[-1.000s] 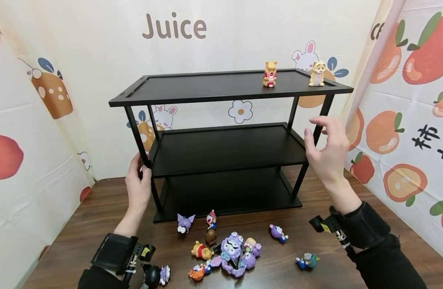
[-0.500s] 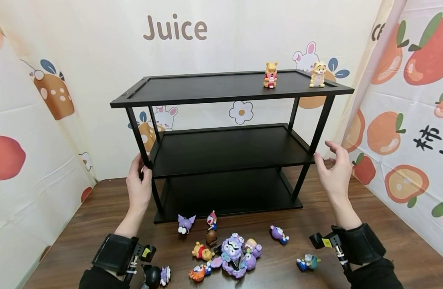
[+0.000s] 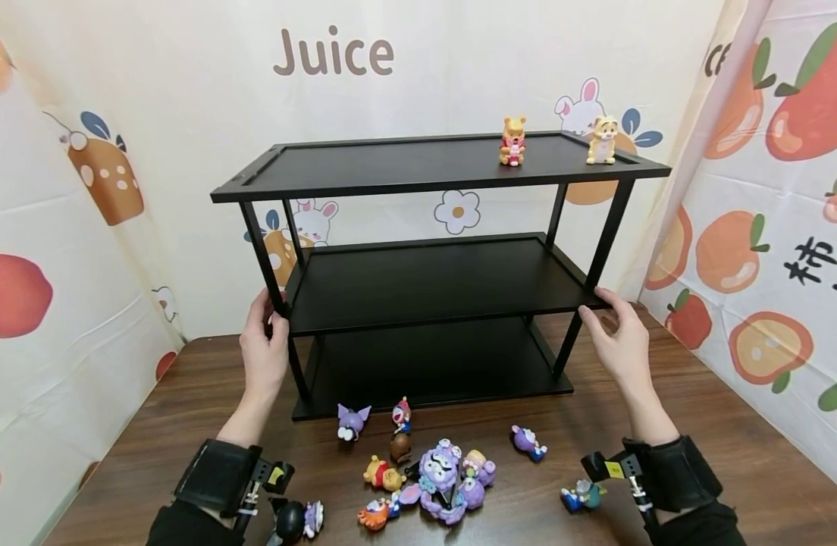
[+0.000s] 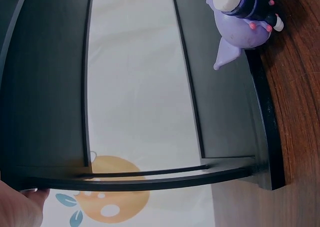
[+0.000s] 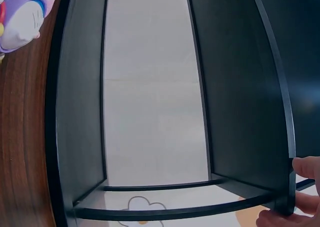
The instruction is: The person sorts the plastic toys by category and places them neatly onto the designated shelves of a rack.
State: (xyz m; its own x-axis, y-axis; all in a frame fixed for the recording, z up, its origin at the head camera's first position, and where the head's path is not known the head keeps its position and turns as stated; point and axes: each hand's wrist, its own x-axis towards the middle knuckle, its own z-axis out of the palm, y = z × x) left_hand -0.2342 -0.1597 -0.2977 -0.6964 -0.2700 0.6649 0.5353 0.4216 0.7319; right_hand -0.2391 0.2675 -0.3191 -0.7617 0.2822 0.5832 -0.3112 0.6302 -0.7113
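A black three-tier rack (image 3: 432, 280) stands on the wooden table. My left hand (image 3: 264, 353) grips the front left corner of its middle shelf, beside the post. At the opposite front corner, my right hand (image 3: 622, 345) holds the same shelf. The right wrist view shows the thumb and fingers of my right hand (image 5: 300, 202) pinching the corner from both faces. Only part of my left hand (image 4: 20, 207) shows in the left wrist view, right at the shelf's corner. On the top shelf sit a yellow bear figurine (image 3: 512, 142) in red and a pale yellow animal figurine (image 3: 602, 141).
Several small figurines lie in front of the rack, among them a purple eared one (image 3: 351, 422), a lilac cluster (image 3: 440, 478), a purple one (image 3: 528, 442) and a teal-and-blue one (image 3: 582, 495). A black-and-lilac figurine (image 3: 296, 521) is near my left wrist. Printed curtains (image 3: 186, 98) stand behind.
My right hand has come down from beside the upper right post to the middle shelf's right corner and taken hold of it. My left hand has kept its grip.
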